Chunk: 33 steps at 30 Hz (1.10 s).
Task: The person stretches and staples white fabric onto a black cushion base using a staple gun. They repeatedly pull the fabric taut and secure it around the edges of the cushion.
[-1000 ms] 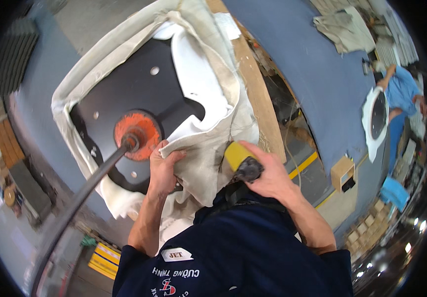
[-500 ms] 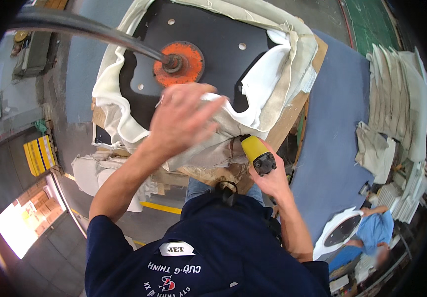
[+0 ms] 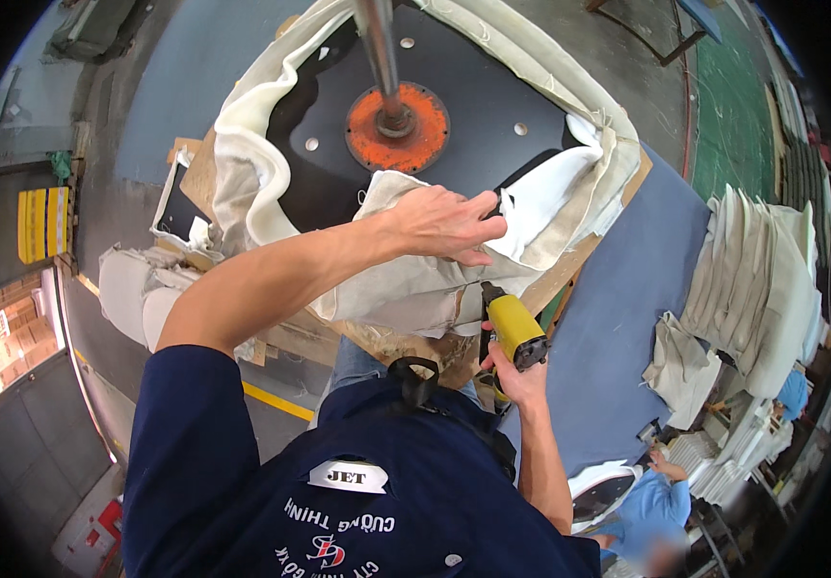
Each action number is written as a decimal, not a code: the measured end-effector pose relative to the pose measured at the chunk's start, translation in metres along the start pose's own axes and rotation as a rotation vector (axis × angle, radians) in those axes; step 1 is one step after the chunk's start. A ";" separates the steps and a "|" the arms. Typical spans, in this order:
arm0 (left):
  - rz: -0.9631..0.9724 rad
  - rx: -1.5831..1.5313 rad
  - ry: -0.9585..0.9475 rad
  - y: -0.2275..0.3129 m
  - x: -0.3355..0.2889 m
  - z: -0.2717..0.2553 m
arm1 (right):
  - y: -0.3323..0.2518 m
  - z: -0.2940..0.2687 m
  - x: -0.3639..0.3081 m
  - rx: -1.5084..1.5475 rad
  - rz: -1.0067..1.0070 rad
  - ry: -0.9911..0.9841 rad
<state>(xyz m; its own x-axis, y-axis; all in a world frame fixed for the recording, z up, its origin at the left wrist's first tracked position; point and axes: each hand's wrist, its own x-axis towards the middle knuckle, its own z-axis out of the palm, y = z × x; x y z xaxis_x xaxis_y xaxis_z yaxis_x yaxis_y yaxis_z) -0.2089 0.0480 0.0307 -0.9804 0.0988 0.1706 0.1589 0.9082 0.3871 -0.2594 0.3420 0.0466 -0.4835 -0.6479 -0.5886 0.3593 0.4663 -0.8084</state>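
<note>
Has swung the left hand [image 3: 446,223] rightward since the earlier frame, across the cloth and in close to the yellow tool [image 3: 516,328]. Reaches now over the near side of the black board [image 3: 478,91], just above beige cloth [image 3: 386,289] that drapes down the edge, with white padding [image 3: 552,200] bunched inside the rim. Bends those left fingers, loosely parted; impossible to tell whether pinching any fabric. Grips the tool with the right hand [image 3: 521,378], fingers closed firmly round it, dark nose toward the cloth, contact too hard to make out. At the board's middle, flat on its face, an orange disc [image 3: 404,149] under a metal rod [image 3: 379,43]! Below all that, a wooden tabletop [image 3: 569,268]. Out to the right, a blue-grey surface [image 3: 613,347], piled beige pieces [image 3: 757,289], and at lower right a co-worker [image 3: 654,503] in blue beside a white-edged dark panel [image 3: 603,497].
</note>
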 end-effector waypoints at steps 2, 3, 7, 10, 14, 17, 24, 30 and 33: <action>0.049 0.010 0.058 -0.002 -0.005 0.006 | -0.002 0.003 -0.001 -0.023 -0.022 0.020; 0.080 0.012 0.070 -0.001 -0.009 0.008 | -0.002 0.004 -0.001 -0.035 -0.022 0.028; 0.027 0.037 0.014 0.011 -0.016 0.010 | 0.003 0.006 0.000 -0.047 -0.020 0.029; -0.110 0.033 -0.160 0.033 -0.010 -0.013 | 0.005 0.009 -0.002 -0.016 -0.025 0.022; -0.175 0.086 -0.141 0.049 -0.004 -0.004 | 0.010 0.011 -0.001 -0.016 -0.058 0.024; 0.002 0.230 -0.014 0.058 -0.015 -0.004 | 0.009 0.013 0.000 0.001 -0.103 0.034; -0.186 -0.081 -0.295 0.025 -0.001 0.027 | 0.003 0.022 -0.001 0.077 -0.068 0.048; -0.063 -0.042 -0.173 -0.017 -0.007 0.012 | -0.004 0.028 -0.002 -0.072 -0.030 0.025; -0.057 -0.052 -0.215 -0.032 0.002 0.021 | -0.025 0.036 0.004 -0.087 0.090 -0.042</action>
<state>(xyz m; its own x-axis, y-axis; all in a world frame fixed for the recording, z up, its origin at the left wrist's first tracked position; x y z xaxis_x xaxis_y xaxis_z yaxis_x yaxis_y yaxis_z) -0.2181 0.0280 0.0000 -0.9893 0.1377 -0.0477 0.1032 0.8931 0.4380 -0.2415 0.3064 0.0645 -0.4179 -0.6249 -0.6594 0.3281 0.5731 -0.7510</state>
